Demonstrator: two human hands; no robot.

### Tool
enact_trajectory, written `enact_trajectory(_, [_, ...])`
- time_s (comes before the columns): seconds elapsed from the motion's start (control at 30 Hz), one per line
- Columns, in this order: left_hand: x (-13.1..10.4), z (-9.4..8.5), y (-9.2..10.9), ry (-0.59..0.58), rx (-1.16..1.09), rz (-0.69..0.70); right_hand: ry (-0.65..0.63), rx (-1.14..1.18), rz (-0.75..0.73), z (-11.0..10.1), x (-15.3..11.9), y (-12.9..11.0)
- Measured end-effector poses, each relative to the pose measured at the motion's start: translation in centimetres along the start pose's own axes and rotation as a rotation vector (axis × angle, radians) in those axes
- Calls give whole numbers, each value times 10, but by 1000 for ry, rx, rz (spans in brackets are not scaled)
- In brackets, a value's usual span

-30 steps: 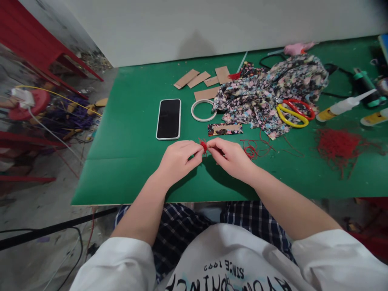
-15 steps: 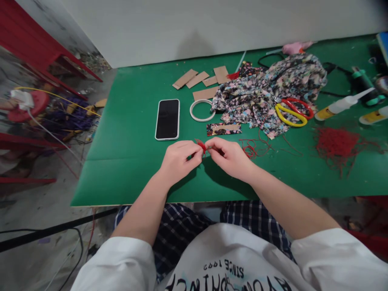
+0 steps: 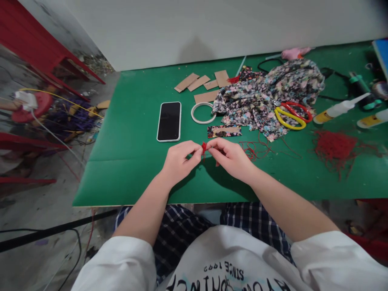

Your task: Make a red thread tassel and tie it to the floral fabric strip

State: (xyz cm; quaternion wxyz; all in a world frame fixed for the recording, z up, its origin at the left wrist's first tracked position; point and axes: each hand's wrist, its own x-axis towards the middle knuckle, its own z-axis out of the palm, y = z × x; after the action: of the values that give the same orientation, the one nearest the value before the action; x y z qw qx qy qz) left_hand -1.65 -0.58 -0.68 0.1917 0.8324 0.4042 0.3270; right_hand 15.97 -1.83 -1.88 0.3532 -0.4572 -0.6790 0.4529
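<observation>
A small bunch of red thread (image 3: 204, 148) is pinched between my two hands, just above the green table (image 3: 127, 178). My left hand (image 3: 183, 161) grips it from the left with thumb and forefinger. From the other side, the fingertips of my right hand (image 3: 230, 157) close on it too; its curled fingers hide part of what they hold. Loose red strands (image 3: 251, 150) lie right of my right hand. Beyond my hands rests a cardboard strip edged in floral fabric (image 3: 223, 131).
A phone (image 3: 169, 122), a tape roll (image 3: 194, 114) and cardboard pieces (image 3: 187, 82) lie farther back. To the right are crumpled floral fabric (image 3: 242, 97), scissors (image 3: 289, 120), a glue bottle (image 3: 333, 112) and a red thread pile (image 3: 335, 147). A white wall (image 3: 151, 32) borders the back.
The red bunch has turned slightly between my fingertips and looks more upright. My hands stay almost in place. The whole view has shifted a little.
</observation>
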Motion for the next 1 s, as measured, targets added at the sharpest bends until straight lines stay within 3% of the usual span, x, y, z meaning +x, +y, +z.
enact_trajectory(0.33, [-1,2,0,27,-44,-17,34,-14,-32,0,1,-3])
enact_trajectory(0.77, [0,-1,1,-7,-39,-63,-5,107,49,-1,1,3])
enact_trajectory(1.0, [-2,1,-2,79,49,81,66,43,21,-3,4,3])
